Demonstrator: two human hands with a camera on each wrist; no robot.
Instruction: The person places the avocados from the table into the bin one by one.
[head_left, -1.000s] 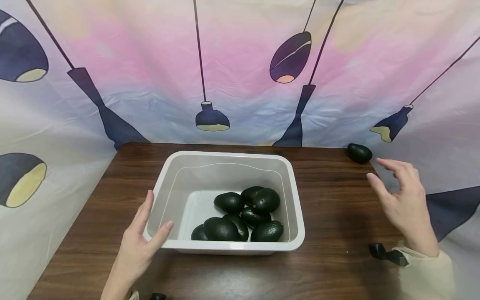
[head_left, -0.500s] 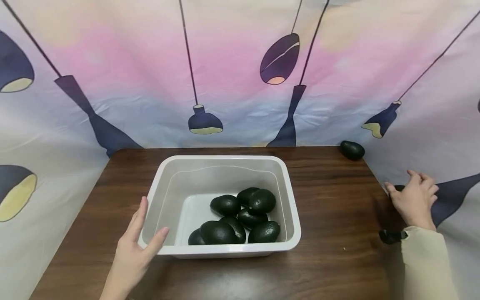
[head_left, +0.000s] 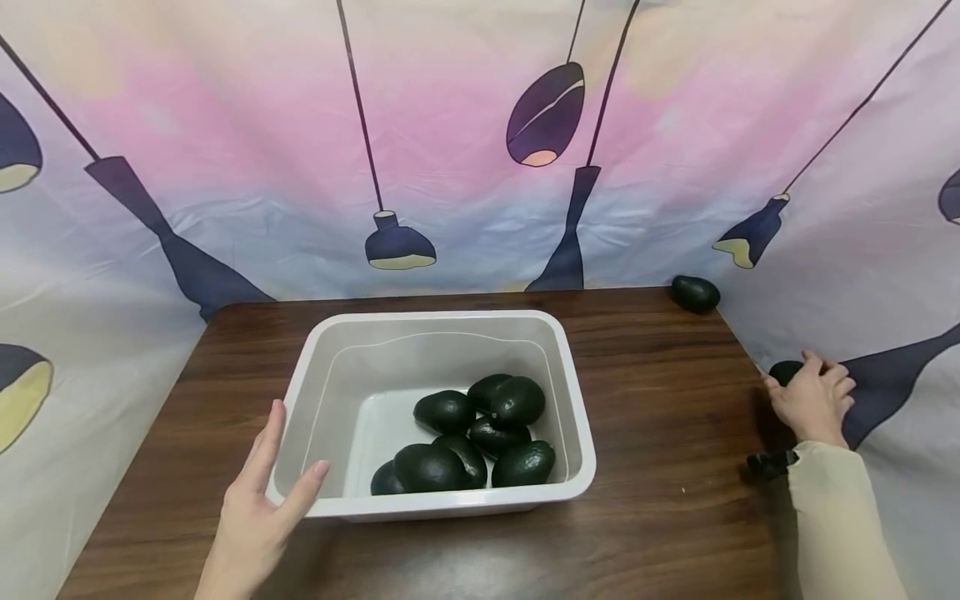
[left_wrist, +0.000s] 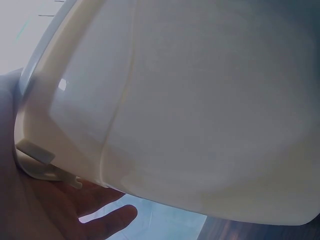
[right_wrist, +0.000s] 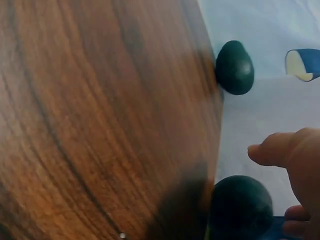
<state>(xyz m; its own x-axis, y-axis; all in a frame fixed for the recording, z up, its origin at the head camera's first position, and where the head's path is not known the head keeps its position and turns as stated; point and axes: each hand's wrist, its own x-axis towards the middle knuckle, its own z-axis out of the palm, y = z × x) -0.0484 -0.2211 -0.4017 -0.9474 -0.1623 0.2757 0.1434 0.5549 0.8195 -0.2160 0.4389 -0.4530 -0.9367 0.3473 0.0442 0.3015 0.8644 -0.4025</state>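
Note:
In the head view a light grey plastic tub [head_left: 442,505] stands on the table, with several dark green avocados [head_left: 430,468] inside. My left hand [head_left: 251,508] rests at its front left corner, fingers straight along the outside and thumb over the rim. The left wrist view shows the tub wall [left_wrist: 200,100] filling the frame beside that hand [left_wrist: 60,205]. At the table's right edge my right hand [head_left: 813,406] is spread beside an avocado [head_left: 784,372]. In the right wrist view a finger [right_wrist: 277,150] stands apart from this avocado [right_wrist: 242,207]; the thumb is hidden.
Another avocado [head_left: 695,294] lies at the far right corner of the wooden table [head_left: 660,433]. Patterned cloth [head_left: 465,167] hangs close behind the table and along its right side. A black strap [head_left: 770,465] is at the right cuff.
My right hand has moved right and down to the avocado at the table's right edge, turning over it. The left hand stays at the tub. The head view has shifted slightly.

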